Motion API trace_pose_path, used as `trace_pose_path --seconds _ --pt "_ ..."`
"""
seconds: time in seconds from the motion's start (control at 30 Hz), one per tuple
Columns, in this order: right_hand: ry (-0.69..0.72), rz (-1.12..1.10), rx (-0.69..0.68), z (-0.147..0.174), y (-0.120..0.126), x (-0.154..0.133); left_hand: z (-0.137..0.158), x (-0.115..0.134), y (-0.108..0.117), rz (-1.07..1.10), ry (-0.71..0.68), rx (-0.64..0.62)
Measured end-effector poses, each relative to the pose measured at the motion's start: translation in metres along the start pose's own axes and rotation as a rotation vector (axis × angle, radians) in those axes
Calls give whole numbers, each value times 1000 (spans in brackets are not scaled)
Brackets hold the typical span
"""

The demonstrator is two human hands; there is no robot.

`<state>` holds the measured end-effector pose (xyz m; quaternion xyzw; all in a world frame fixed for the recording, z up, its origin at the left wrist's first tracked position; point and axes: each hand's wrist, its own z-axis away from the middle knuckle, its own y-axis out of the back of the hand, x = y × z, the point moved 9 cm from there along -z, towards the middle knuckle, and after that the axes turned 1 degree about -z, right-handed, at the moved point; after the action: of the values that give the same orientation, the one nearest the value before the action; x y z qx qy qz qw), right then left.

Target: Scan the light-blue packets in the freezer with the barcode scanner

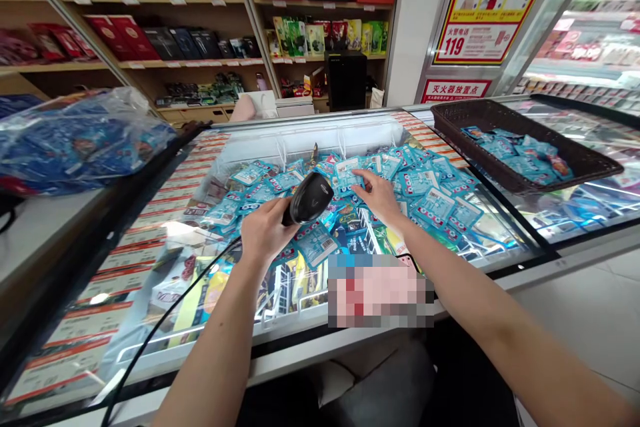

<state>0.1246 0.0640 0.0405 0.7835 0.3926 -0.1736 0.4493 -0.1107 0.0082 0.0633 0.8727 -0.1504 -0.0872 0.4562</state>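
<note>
From my end I see the left forearm (215, 340) bare and reaching up and forward, its hand (265, 230) curled into a closed grip with the back turned upward. My right forearm (480, 293), also bare, slants in from the lower right, and the right hand (379, 197) points leftward, thumb and index finger extended, bent and near each other.
</note>
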Motion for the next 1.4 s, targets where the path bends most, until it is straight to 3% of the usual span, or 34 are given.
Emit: trace_pose_path --seconds 0.37,0.53,0.93,1.0,1.23,1.4 --pt "7 112 -104 5 -4 -5 4 4 2 19 -7 12" --pt "43 201 -89 6 -6 -1 4 3 3 11 0 13" --pt "89 216 -51 8 1 -19 12 -29 16 -83 127 -6" --pt "131 172 -142 9 -4 -31 18 -37 21 -104 166 -1" --pt "432 -18 -659 36 -50 -83 41 -67 27 -159 316 47" --pt "478 -46 -767 43 -69 -91 45 -71 23 -185 291 48"
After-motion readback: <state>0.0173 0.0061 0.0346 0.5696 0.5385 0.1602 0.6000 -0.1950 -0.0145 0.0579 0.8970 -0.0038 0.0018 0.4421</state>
